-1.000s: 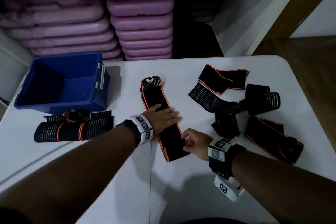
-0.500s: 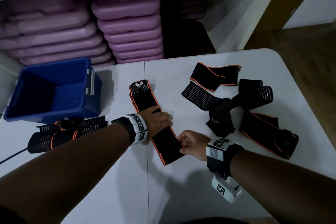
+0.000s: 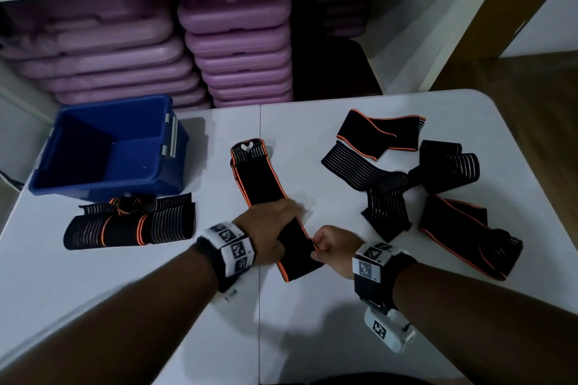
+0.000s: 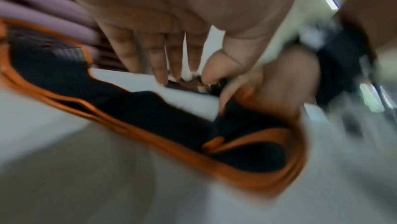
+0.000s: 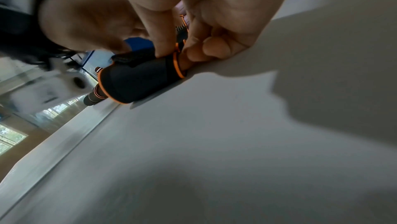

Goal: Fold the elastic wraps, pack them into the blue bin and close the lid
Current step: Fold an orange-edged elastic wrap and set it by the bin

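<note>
A long black elastic wrap with orange edging lies lengthwise on the white table. My left hand rests across its middle with straight fingers. My right hand pinches the orange edge near the wrap's near end between thumb and fingers, lifting it a little. The wrap curls up at that end. The open blue bin stands at the far left. A bundle of folded wraps lies in front of it.
Several loose black wraps are heaped on the table's right side, reaching close to its right edge. Stacks of purple cases fill the shelf behind the table. Wooden floor shows beyond the far right corner.
My left hand has slid a little nearer along the wrap. The right hand has kept its pinch on the edge, and the wrap's near end now stands raised against the left hand.
</note>
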Demonstrator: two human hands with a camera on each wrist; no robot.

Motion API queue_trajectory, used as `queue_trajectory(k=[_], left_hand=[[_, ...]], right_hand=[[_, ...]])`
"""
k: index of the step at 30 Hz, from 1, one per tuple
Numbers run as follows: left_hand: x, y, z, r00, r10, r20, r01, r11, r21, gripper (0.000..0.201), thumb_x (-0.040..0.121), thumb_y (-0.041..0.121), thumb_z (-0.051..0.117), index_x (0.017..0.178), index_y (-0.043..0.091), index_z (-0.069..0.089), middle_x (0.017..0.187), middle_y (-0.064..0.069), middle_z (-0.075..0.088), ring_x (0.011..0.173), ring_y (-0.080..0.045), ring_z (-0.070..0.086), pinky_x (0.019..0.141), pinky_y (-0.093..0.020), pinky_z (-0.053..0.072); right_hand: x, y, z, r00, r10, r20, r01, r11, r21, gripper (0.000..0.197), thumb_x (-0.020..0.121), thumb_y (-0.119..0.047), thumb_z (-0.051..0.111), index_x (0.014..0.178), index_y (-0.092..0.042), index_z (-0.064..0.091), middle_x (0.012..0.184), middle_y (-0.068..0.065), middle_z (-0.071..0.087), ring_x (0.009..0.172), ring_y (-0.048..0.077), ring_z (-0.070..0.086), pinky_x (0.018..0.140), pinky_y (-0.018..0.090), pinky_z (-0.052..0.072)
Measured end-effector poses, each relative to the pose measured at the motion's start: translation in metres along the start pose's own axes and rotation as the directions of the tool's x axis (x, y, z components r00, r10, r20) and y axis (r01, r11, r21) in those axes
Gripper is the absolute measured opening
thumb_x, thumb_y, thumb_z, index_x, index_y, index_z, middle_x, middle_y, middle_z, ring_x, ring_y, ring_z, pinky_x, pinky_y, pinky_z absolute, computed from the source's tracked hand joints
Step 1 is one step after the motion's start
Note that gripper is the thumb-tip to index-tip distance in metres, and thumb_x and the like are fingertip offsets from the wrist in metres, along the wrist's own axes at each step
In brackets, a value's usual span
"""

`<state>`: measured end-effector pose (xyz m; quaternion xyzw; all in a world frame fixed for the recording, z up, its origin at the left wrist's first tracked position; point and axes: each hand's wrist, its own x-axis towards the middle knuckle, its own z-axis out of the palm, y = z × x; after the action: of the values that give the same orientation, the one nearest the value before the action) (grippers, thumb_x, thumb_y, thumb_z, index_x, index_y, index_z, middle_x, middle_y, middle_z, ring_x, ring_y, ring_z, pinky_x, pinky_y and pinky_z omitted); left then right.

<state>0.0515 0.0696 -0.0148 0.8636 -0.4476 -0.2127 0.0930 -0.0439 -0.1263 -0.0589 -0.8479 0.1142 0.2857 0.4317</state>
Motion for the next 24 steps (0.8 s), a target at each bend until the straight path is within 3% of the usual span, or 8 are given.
queue_trajectory(k=[3,8,12,14,16,19,22,24], left_hand=[[-0.025,0.021,0.013,0.975,-0.203,-0.088,0.175,0.95,-0.259,0.051,0.079,0.038,0.064,0.127,0.033,0.05,0.127,0.012,0.052,0.113,-0.013,0.056,0.098,-0.026,0.044],[-0.044,0.041,0.044,0.943,-0.312,-0.116,0.278,0.929,-0.244,0.044,0.087,0.038,0.061,0.128,0.027,0.05,0.126,0.008,0.056,0.112,-0.015,0.055,0.093,-0.021,0.039],[-0.045,0.042,0.05,0.924,-0.361,-0.128,0.312,0.903,-0.295,0.028,0.088,0.031,0.062,0.115,0.023,0.058,0.114,0.005,0.06,0.097,-0.019,0.06,0.082,-0.023,0.043],[-0.043,0.043,0.05,0.935,-0.307,-0.175,0.269,0.94,-0.211,0.023,0.086,0.03,0.059,0.105,0.018,0.066,0.104,0.001,0.065,0.088,-0.024,0.064,0.077,-0.03,0.049],[-0.042,0.044,0.051,0.951,-0.256,-0.174,0.231,0.961,-0.15,0.033,0.084,0.041,0.051,0.095,0.016,0.07,0.092,0.0,0.067,0.079,-0.026,0.065,0.073,-0.032,0.052],[-0.043,0.048,0.047,0.963,-0.257,-0.084,0.252,0.966,-0.06,0.052,0.078,0.06,0.053,0.108,0.019,0.065,0.104,0.002,0.065,0.091,-0.022,0.061,0.087,-0.033,0.048],[-0.041,0.049,0.046,0.969,-0.236,-0.075,0.237,0.972,-0.007,0.044,0.066,0.04,0.07,0.1,0.013,0.068,0.095,-0.004,0.067,0.079,-0.028,0.065,0.077,-0.031,0.052],[-0.04,0.049,0.048,0.963,-0.244,-0.112,0.243,0.97,-0.03,0.036,0.063,0.034,0.066,0.092,0.012,0.068,0.085,-0.003,0.067,0.07,-0.027,0.065,0.07,-0.029,0.052]], right_hand=[[0.001,-0.002,0.001,1.0,0.009,-0.015,-0.01,1.0,-0.02,0.019,0.085,-0.031,0.067,0.096,-0.03,0.052,0.079,-0.012,0.059,0.083,0.01,0.058,0.07,0.021,0.039],[-0.001,-0.002,0.005,0.998,-0.008,-0.066,0.004,0.998,-0.066,0.023,0.084,-0.035,0.067,0.081,-0.035,0.044,0.072,-0.012,0.058,0.076,0.011,0.058,0.068,0.022,0.04],[-0.01,-0.006,0.009,0.981,-0.122,-0.149,0.095,0.98,-0.175,0.016,0.088,-0.032,0.061,0.091,-0.028,0.046,0.076,-0.009,0.055,0.072,0.013,0.055,0.068,0.028,0.044],[-0.014,-0.011,0.008,0.957,-0.264,-0.116,0.212,0.917,-0.338,0.011,0.091,-0.028,0.057,0.098,-0.023,0.051,0.09,-0.006,0.056,0.086,0.017,0.055,0.075,0.03,0.046],[-0.016,-0.015,0.005,0.925,-0.376,-0.06,0.297,0.81,-0.505,0.016,0.091,-0.029,0.055,0.104,-0.021,0.056,0.105,-0.002,0.057,0.099,0.021,0.054,0.082,0.035,0.046],[-0.017,-0.02,0.001,0.891,-0.453,0.04,0.368,0.667,-0.647,0.036,0.08,-0.041,0.06,0.11,-0.021,0.057,0.116,-0.004,0.054,0.107,0.022,0.054,0.082,0.038,0.047],[-0.014,-0.031,-0.003,0.896,-0.402,0.189,0.392,0.516,-0.761,0.056,0.073,-0.049,0.067,0.118,-0.018,0.055,0.127,-0.003,0.049,0.115,0.022,0.049,0.087,0.038,0.044],[-0.009,-0.037,-0.001,0.899,-0.392,0.196,0.384,0.49,-0.783,0.045,0.076,-0.039,0.068,0.114,-0.017,0.056,0.121,-0.001,0.051,0.114,0.023,0.048,0.086,0.036,0.041]])
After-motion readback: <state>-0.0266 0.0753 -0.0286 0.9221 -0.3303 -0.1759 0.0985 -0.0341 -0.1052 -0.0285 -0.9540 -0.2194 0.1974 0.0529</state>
